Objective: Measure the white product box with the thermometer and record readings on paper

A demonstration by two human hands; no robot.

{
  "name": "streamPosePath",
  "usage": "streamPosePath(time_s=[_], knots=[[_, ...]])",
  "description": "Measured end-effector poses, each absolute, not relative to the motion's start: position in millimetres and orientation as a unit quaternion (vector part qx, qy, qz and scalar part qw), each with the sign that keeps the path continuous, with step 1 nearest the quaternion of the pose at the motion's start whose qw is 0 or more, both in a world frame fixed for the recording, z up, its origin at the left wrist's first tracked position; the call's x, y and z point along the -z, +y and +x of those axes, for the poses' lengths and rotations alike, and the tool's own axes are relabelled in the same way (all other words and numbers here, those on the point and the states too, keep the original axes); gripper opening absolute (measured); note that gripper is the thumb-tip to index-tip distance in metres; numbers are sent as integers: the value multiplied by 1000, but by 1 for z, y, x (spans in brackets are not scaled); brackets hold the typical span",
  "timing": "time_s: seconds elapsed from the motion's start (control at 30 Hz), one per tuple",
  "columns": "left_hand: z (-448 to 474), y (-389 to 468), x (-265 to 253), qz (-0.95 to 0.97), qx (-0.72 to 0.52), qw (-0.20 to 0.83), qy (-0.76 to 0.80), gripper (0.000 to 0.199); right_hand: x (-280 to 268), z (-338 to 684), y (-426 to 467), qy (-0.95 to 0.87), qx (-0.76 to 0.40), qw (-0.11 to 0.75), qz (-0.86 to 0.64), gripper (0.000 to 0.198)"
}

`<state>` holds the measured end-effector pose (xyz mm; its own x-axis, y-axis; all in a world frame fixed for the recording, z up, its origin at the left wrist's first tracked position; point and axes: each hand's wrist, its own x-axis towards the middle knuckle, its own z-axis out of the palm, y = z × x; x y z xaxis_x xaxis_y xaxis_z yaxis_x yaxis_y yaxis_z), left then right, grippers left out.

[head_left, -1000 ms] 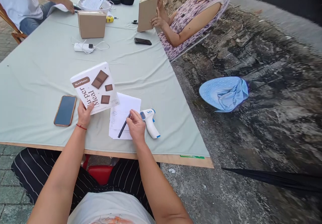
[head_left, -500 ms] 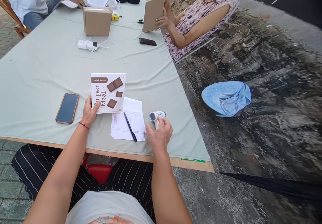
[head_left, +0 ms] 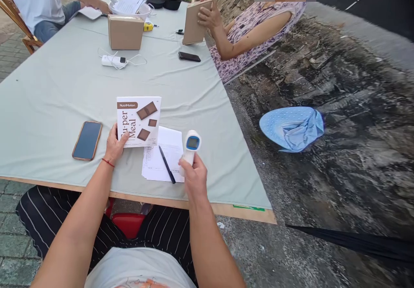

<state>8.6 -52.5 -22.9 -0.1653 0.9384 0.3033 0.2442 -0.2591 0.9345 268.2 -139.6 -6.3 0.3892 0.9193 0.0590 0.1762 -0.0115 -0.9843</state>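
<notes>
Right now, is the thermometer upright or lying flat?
Upright: the right hand holds the thermometer by its handle, screen above the hand.

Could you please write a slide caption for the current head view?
Left hand holds a white box, right hand a thermometer; a pen lies on papers on the table.

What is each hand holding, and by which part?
The left hand holds the white box by its lower left corner; the right hand holds the thermometer by its handle.
</notes>
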Motion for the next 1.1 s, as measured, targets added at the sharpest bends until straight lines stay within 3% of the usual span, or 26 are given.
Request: streamPosePath(time_s=[0.1,0.2,1.1], knots=[[9,-53,21,570,-549,309,527,60,-12,230,-140,-414,-518,544,-514,29],[9,-52,21,569,-549,305,532,58,-20,205,-138,-396,-584,514,-489,27],[12,-52,21,548,-553,318,541,55,-8,172,-133,-316,-633,514,-484,35]])
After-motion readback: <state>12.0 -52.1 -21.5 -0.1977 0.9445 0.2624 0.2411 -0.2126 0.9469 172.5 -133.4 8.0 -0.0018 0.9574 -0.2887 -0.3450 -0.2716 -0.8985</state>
